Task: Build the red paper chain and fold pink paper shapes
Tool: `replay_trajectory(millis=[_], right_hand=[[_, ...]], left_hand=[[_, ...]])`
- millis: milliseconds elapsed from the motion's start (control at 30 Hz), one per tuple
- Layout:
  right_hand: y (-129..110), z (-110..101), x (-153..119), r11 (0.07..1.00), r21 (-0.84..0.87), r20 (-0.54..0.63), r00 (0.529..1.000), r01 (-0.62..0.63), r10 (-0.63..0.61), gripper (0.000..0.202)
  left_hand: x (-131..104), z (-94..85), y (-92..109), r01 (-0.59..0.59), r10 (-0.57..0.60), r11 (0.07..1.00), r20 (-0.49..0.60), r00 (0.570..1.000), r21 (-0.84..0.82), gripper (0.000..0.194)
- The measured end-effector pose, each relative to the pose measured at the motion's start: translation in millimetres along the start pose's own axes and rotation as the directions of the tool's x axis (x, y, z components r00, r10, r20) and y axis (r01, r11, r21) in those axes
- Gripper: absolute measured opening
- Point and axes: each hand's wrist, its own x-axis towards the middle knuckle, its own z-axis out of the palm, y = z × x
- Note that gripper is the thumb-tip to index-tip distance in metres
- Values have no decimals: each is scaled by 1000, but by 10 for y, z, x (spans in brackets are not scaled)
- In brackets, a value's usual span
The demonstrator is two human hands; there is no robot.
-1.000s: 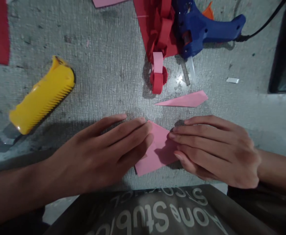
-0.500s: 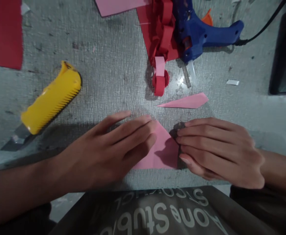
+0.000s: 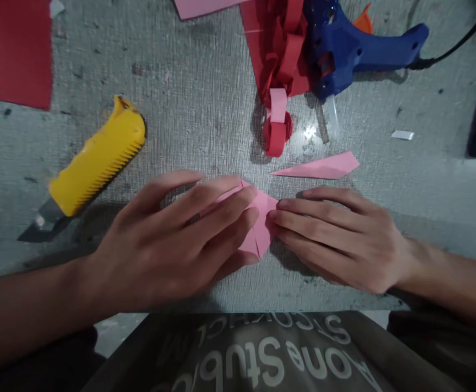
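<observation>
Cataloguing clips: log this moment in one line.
left hand: on folded pink paper | right hand: at paper's edge | yellow cutter: unheld

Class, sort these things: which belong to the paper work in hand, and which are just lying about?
Job in hand: pink paper, with the left hand and right hand on it; probably the slim pink piece beyond it.

Lying about, it seems: yellow cutter, blue glue gun, red-and-pink chain, red sheet at left, white scrap.
</observation>
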Motion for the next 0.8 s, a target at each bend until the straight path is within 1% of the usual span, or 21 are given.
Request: replay_trajectory(millis=[33,67,133,233,333,467,533,667,800], right_hand=[[-4,-3,0,1000,-15,2,1000,4,-4,12],[-8,-6,2,1000,-24,3,1000,9,-9,11],[-16,-8,8,999,-35,5,1000,9,-9,11],[-19,-1,15,999,-31,14,1000,7,-7,13],[-19,10,13,999,-30,17,1000,13,-13,17],[-26,-2,17,1000,-20,2,1000,13,-13,16],[-33,-17,23,1000,-9,5,1000,3,-3,17],[-36,-39,33,1000,15,-4,1000,8,-8,9],[-23,-49,53,999,29,14,1000,19,-20,19]], left_hand=[[-15,-5,15,-12,12,1000,-14,1000,3,45],[-31,-4,35,-28,28,1000,-34,999,-3,46],[-60,13,84,-67,64,997,-61,996,-48,38],[-77,55,142,-115,110,989,-56,992,-94,30],[-57,69,151,-91,87,991,-43,995,-98,24],[-53,46,138,-61,57,994,-48,997,-91,12],[-82,37,141,-63,60,995,-48,997,-80,11],[-145,23,149,-90,85,993,-76,994,-71,18],[-121,-4,131,-102,94,989,-78,993,-104,14]])
